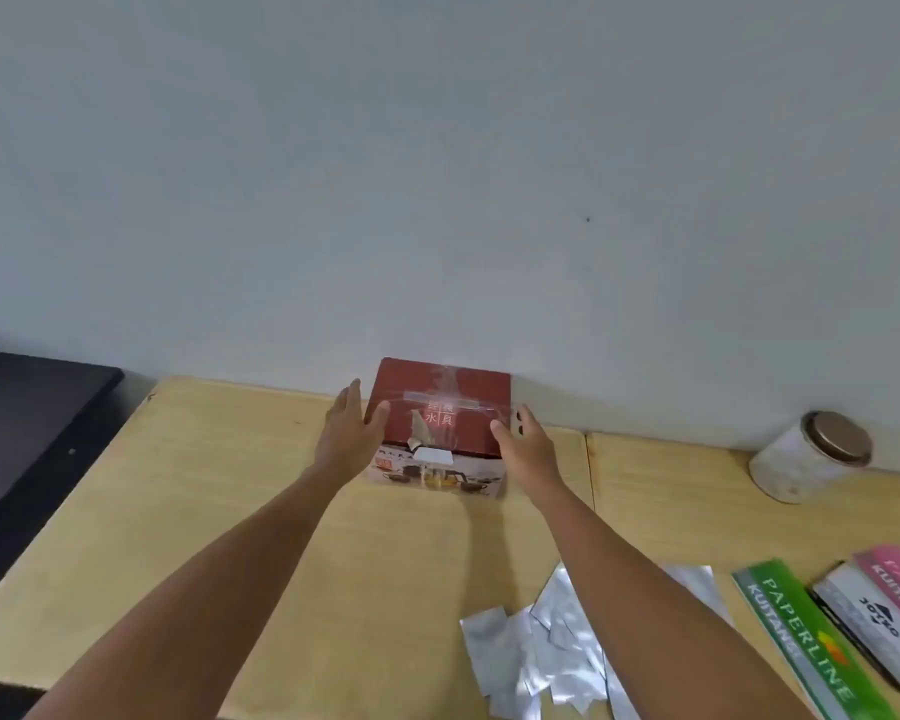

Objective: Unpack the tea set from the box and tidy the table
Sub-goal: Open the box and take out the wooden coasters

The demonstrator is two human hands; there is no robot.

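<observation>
A closed red tea set box with clear tape across its lid stands at the far edge of the wooden table, against the wall. Its front face shows a picture of a tea set. My left hand lies flat against the box's left side, fingers spread. My right hand presses on the box's right side, thumb on the lid's edge. Both arms reach forward across the table.
A white jar with a metal lid lies tilted at the far right by the wall. Silvery foil pieces are scattered near the front. Green, white and pink paper packs lie at the right. A dark surface borders the left.
</observation>
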